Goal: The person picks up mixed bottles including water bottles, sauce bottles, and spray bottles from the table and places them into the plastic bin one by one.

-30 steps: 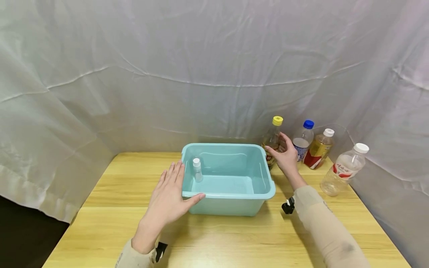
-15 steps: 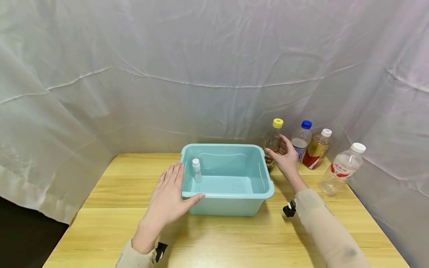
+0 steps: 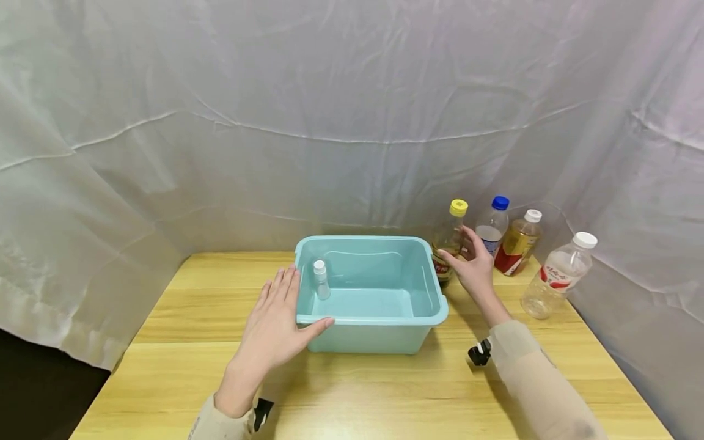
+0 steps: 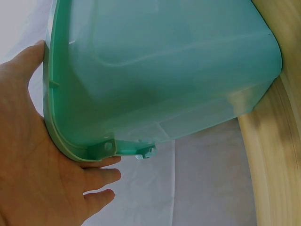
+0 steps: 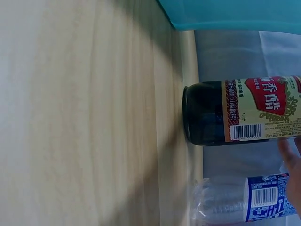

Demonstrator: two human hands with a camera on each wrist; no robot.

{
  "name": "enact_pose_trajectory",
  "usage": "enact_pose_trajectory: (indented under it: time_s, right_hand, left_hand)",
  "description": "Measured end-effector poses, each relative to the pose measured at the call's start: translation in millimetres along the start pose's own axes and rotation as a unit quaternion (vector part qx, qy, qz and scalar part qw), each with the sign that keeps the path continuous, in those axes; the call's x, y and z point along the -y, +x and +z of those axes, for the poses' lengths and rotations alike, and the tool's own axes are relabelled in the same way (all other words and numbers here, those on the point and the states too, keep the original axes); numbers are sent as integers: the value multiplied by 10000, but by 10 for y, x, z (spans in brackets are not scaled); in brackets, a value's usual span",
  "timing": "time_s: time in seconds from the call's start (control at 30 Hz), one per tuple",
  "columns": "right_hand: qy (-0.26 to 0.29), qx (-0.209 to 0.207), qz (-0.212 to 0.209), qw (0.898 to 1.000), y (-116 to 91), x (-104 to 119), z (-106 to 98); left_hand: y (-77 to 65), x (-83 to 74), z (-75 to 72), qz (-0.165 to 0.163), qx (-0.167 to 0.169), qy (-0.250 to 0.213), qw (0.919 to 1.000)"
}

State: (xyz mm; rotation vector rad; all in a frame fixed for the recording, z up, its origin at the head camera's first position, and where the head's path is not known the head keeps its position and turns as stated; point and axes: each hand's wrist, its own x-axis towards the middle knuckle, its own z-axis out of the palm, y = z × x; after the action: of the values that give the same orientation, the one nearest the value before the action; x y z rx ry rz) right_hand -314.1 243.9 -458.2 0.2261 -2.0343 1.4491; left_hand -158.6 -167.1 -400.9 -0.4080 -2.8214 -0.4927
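In the head view, my left hand (image 3: 275,336) rests against the near-left corner of a light teal plastic basin (image 3: 374,339), fingers straight along its left side and thumb on the front rim. The left wrist view shows that palm against the rim (image 4: 49,94). Just right of the basin, my right hand (image 3: 475,269) grips a dark vinegar bottle (image 3: 442,269) with a yellow cap, thumb in front. Its red and cream label (image 5: 263,106) faces the right wrist camera. A small clear bottle with a white cap (image 3: 320,278) stands inside the basin at the left.
Right of the held bottle stand a blue-capped clear bottle (image 3: 491,226), a white-capped bottle with a yellow and red label (image 3: 517,244) and a clear bottle with a red and white label (image 3: 558,275). A grey-white curtain (image 3: 352,122) hangs behind the wooden table (image 3: 357,391).
My right hand and the vinegar bottle have shifted slightly toward me and to the right. The left hand stays at the basin's corner. The whole view has shifted a little.
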Motion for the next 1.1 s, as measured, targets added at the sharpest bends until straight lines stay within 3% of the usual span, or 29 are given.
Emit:
enact_pose_trajectory:
  time_s: [0.3, 0.57, 0.93, 1.1]
  right_hand:
    - [-144, -7, -162, 9998, -177, 455, -83]
    - [279, -138, -149, 9994, -226, 595, -160]
    - [490, -319, -758, 9954, -234, 717, -276]
    - [336, -442, -1101, 9924, -232, 848, -341]
  left_hand:
    - [1, 7, 6, 24, -22, 63, 10000]
    - [-3, 0, 0, 20, -36, 21, 10000]
    - [-3, 3, 9, 21, 1, 9, 10000]
    - [0, 10, 16, 24, -29, -6, 10000]
